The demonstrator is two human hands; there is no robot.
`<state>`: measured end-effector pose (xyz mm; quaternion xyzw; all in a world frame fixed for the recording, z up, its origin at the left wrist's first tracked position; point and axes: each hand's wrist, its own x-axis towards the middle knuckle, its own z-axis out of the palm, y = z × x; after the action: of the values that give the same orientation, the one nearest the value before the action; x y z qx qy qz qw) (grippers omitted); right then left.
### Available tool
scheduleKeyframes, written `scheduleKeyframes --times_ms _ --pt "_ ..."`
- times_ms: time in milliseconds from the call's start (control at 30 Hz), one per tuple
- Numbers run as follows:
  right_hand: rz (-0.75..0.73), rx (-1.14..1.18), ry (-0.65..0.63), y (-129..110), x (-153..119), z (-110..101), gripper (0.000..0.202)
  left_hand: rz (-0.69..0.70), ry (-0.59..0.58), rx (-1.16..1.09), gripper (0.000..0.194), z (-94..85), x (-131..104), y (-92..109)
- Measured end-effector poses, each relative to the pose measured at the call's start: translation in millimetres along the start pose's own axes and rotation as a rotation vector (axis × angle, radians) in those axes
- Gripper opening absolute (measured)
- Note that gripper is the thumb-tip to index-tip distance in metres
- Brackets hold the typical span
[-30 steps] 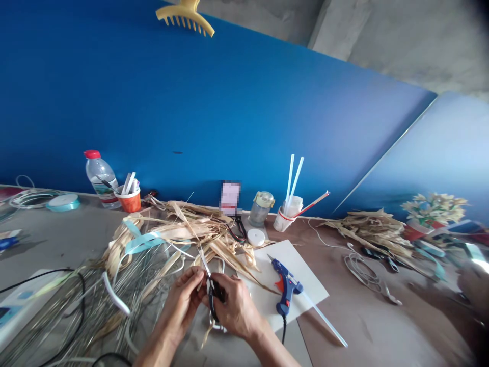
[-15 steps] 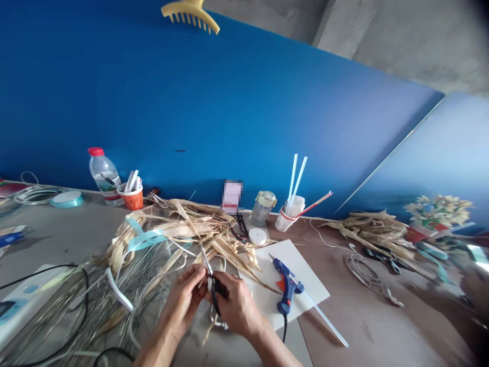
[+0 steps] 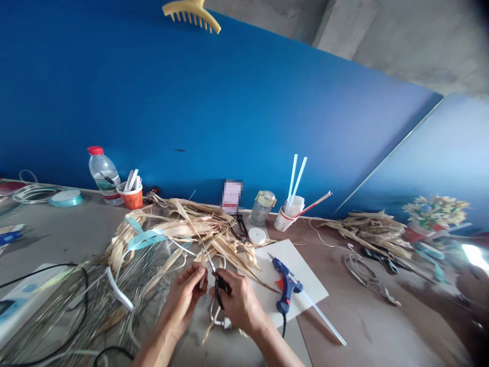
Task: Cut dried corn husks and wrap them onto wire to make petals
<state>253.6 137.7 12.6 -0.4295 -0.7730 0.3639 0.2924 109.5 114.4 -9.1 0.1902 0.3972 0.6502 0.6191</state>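
Note:
My right hand [image 3: 240, 300] is closed round the black handles of a pair of scissors [image 3: 220, 291], whose blades point up and away over the husk pile. Just left of the scissors, my left hand [image 3: 183, 293] pinches a small pale piece of dried husk [image 3: 202, 274] between thumb and fingers; most of it is hidden. The two hands are slightly apart. Beyond them lies a loose heap of dried corn husks [image 3: 198, 227]. A blue glue gun [image 3: 284, 285] with a clear glue stick rests on a white sheet [image 3: 309, 293] to the right.
Thin wires [image 3: 103, 300] and a power strip [image 3: 23, 300] lie at left. Along the blue wall stand a bottle [image 3: 103, 176], an orange cup [image 3: 132, 198], a glass jar [image 3: 263, 210] and a white cup [image 3: 286, 220]. More husks [image 3: 372, 229] and a coiled cable [image 3: 362, 272] are at right.
My right hand and the scissors have shifted slightly right, away from my left fingers. The pale husk piece in my left hand now shows more. The glue gun stays put.

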Motion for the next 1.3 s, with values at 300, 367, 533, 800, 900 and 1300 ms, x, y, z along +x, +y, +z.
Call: scheduleKeyframes --times_ms 300,367,533,800,900,1300 --pt "0.049 0.692 0.261 11.6 13.4 -10.5 0.036 -0.003 -0.056 0.489 0.027 1.6 2.7 -0.5" --pt "0.039 0.619 0.286 11.5 13.8 -14.0 0.039 -0.007 -0.06 0.586 0.028 2.3 2.5 0.8" --pt "-0.018 0.328 0.201 9.0 9.2 -17.4 0.031 0.014 -0.047 0.72 0.027 4.5 -0.2 6.0" --pt "0.054 0.229 0.208 11.5 9.6 -13.9 0.032 -0.02 -0.083 0.502 0.024 4.6 -1.8 6.4" --pt "0.092 0.472 0.27 11.2 12.4 -13.0 0.029 -0.029 -0.024 0.193 0.024 1.9 0.0 5.6" --pt "0.067 0.517 0.523 8.0 8.7 10.7 0.019 -0.108 -0.101 0.035 0.033 19.2 -9.9 -5.5"
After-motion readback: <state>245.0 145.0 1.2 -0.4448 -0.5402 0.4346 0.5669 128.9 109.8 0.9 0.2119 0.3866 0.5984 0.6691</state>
